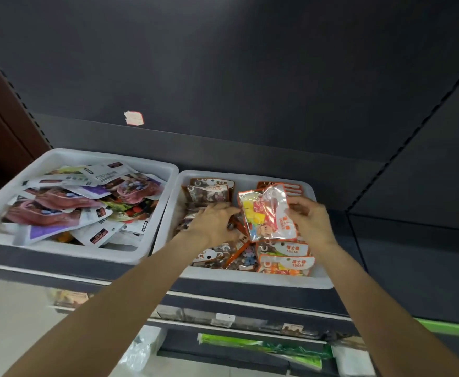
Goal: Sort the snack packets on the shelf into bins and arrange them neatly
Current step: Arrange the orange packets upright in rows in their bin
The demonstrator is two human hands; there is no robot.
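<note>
A: Where is the packet the person is sorting?

B: The orange-edged sugar packet (266, 213) is held up over the right bin (247, 278), above the middle of it. The right hand (308, 220) pinches the packet's right edge.

A: And the left hand (213, 223)?

B: It lies palm down on the brown packets (209, 191) in the bin's left half, fingers spread and loosely bent; whether it grips one cannot be told.

A: Which way does the packet lie?

B: Its long axis runs from the bin's back rim toward the front, tilted slightly. The matching sugar packets (285, 257) sit at the front right corner, just below it, so the right hand is nearer. The left bin (59, 250) holds a loose jumble.
</note>
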